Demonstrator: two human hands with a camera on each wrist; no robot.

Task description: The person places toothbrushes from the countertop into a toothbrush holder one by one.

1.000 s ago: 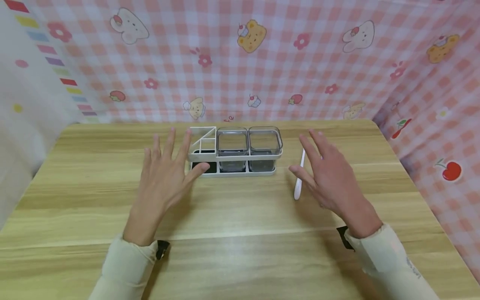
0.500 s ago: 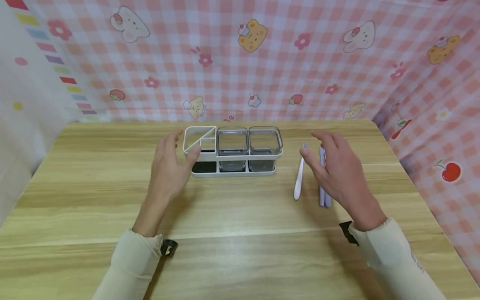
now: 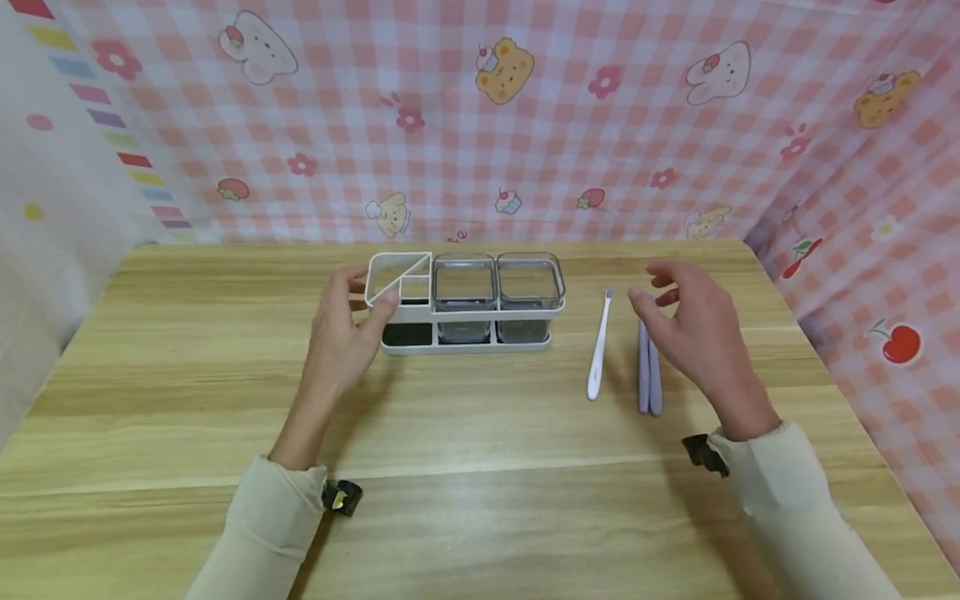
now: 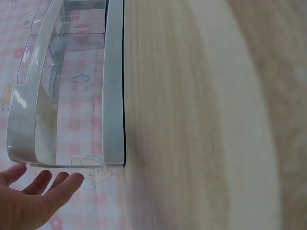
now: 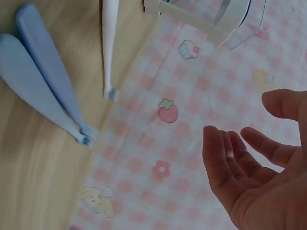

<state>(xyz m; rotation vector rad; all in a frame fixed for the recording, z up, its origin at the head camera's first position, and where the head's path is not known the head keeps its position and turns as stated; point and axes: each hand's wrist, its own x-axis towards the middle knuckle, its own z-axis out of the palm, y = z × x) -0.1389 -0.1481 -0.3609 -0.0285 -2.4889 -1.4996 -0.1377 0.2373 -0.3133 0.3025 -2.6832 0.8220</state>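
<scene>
A white toothbrush holder with two clear square cups and a divided section at its left stands near the back of the table. My left hand is at the holder's left end, fingers loosely bent; the left wrist view shows its fingertips right by that end, touching or nearly so. My right hand hovers with loosely bent fingers and holds nothing. Below it, two bluish-purple toothbrushes lie side by side, heads partly hidden in the head view. A white toothbrush lies between them and the holder.
The wooden table runs back to a pink checked cloth with cartoon prints. A similar cloth hangs along the right side. Each wrist wears a dark band at the sleeve.
My left hand has moved right and its spread fingers have bent around the holder's left end. My right hand has drifted right, uncovering the white toothbrush and the purple handles.
</scene>
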